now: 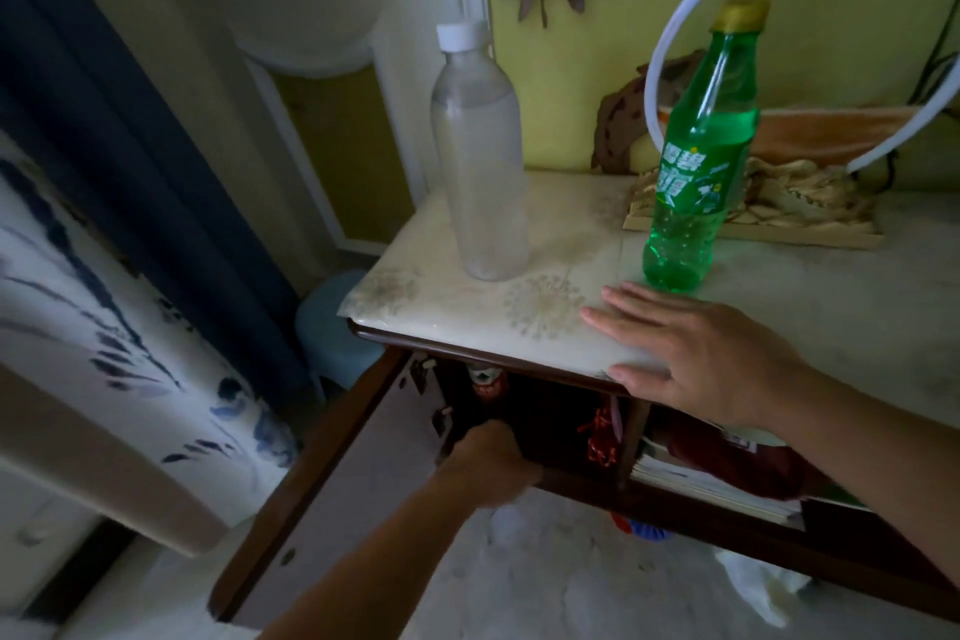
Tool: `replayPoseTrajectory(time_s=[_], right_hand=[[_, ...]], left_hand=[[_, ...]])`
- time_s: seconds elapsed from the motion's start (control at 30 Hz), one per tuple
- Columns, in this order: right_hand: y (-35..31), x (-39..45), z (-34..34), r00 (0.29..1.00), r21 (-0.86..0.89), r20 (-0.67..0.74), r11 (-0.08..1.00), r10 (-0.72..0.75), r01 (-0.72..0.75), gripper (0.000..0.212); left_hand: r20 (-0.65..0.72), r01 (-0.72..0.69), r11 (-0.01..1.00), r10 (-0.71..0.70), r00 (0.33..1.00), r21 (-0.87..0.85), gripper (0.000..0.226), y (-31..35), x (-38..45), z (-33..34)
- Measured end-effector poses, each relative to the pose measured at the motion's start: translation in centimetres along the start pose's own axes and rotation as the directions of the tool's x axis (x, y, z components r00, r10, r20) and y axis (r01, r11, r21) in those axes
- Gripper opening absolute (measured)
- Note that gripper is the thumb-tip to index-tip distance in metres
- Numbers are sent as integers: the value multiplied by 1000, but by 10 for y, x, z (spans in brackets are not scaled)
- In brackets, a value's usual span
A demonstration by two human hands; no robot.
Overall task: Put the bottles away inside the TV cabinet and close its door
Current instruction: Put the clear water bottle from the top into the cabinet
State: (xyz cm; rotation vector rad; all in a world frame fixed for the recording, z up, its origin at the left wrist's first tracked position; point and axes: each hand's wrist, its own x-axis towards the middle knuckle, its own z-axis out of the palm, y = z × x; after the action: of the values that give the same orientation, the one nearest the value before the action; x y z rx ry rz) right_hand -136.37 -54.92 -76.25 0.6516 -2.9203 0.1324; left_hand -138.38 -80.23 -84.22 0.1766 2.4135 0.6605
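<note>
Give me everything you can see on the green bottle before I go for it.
The green bottle is translucent green plastic with a gold screw cap, closed, and a green label with white characters around its middle. It stands on the cabinet top, leaning in this wide view, right of the clear bottle and in front of a wooden ornament. It looks mostly empty. The right hand lies flat just before it, not touching.

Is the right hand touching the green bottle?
Apart. The head view shows the right hand flat on the cabinet top, with a strip of bare surface between its fingertips and the green bottle.
</note>
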Motion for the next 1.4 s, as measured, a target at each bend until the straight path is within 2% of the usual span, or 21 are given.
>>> replayPoseTrajectory(time_s=[0.07, 0.1, 0.13, 0.17, 0.2, 0.23, 0.27, 0.3, 0.37, 0.47, 0.57, 0.67, 0.73, 0.9, 1.4], right_hand=[[-2, 0, -5, 1000, 24, 11, 999, 21, -21, 66], [-4, -1, -6, 1000, 35, 8, 999, 24, -24, 66], [-4, -1, -7, 1000, 34, 7, 999, 21, -21, 68], [-5, -1, -6, 1000, 23, 12, 1000, 17, -18, 68], [-5, -1, -6, 1000, 16, 18, 1000, 18, -18, 69], [-4, -1, -6, 1000, 15, 23, 1000, 20, -20, 69], [-4, 0, -7, 999, 16, 28, 1000, 20, -21, 70], [-3, 0, -7, 999, 15, 32, 1000, 20, -21, 72], [-3, -1, -6, 999, 6, 35, 1000, 23, -23, 74], [-1, -1, -3, 999, 15, 36, 999, 35, -36, 72], [0, 0, -2, 999, 35, 33, 999, 41, -42, 70], [2, 0, -1, 999, 35, 29, 999, 29, -30, 70], [2, -1, -1, 999, 39, 24, 999, 25, -26, 70], [1, -2, -1, 1000, 56, 13, 998, 15, -16, 67], [-2, -3, -3, 1000, 16, -9, 1000, 7, -7, 65]], left_hand=[[4, -150, 986, 151, 989, -65, 40, 12, -43, -24], [-74, -259, 956, 251, 965, -141, 45, 20, -65, -41], [-229, -376, 891, 322, 919, -255, 47, 29, -84, -59], [-442, -485, 811, 322, 837, -328, 48, 39, -97, -77], [-642, -581, 747, 277, 715, -325, 45, 49, -104, -97], [-774, -627, 725, 213, 597, -285, 44, 58, -104, -114], [-836, -643, 717, 157, 526, -270, 53, 69, -102, -130], [-847, -630, 718, 107, 521, -296, 73, 79, -94, -143], [-806, -572, 722, 34, 591, -390, 111, 96, -73, -163], [-756, -504, 759, 23, 654, -412, 131, 117, -46, -176], [-749, -468, 781, 1, 663, -413, 124, 127, -26, -176], [-781, -460, 805, -8, 624, -376, 100, 128, -13, -174], [-785, -462, 801, -14, 620, -380, 93, 125, -7, -175], [-798, -499, 768, -25, 603, -401, 86, 122, -11, -176], [-789, -621, 740, 209, 578, -259, 80, 67, -129, -102]])
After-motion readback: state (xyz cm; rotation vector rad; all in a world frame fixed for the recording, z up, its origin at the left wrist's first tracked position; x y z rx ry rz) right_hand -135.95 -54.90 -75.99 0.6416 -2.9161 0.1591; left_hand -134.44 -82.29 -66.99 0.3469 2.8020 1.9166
